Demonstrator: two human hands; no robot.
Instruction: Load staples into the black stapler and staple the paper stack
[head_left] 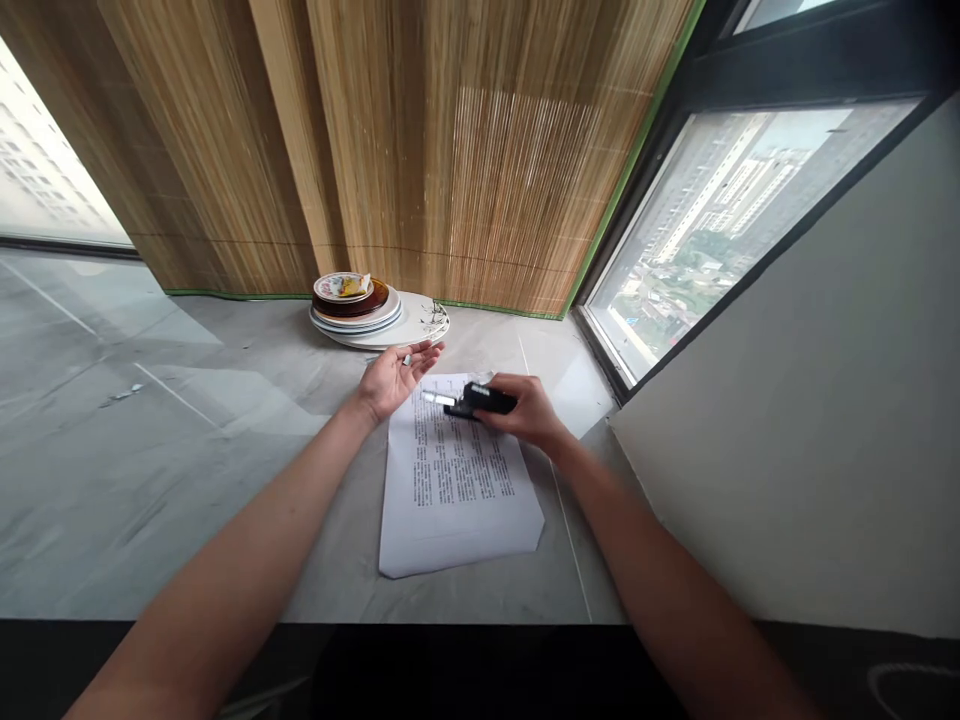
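My right hand (529,408) is closed around a black stapler (491,398) held above the printed sheets. The stapler's top is raised, and its bright metal part points left toward my other hand. My left hand (394,382) is turned palm up with its fingers stretched out. A small silvery strip of staples (406,360) rests on those fingers. Beneath both hands lie white paper sheets (465,530) covered with rows of printed text, their near corners bent. Something clear and small (481,378) shows just behind the stapler, partly hidden.
Behind my left hand stands a stack of plates (356,322), a small yellow packet (354,286) on top. A bamboo blind (390,150) hangs along the back. At the right are a window (697,240) and a white wall (810,430). The grey marbled counter (187,480) ends near me.
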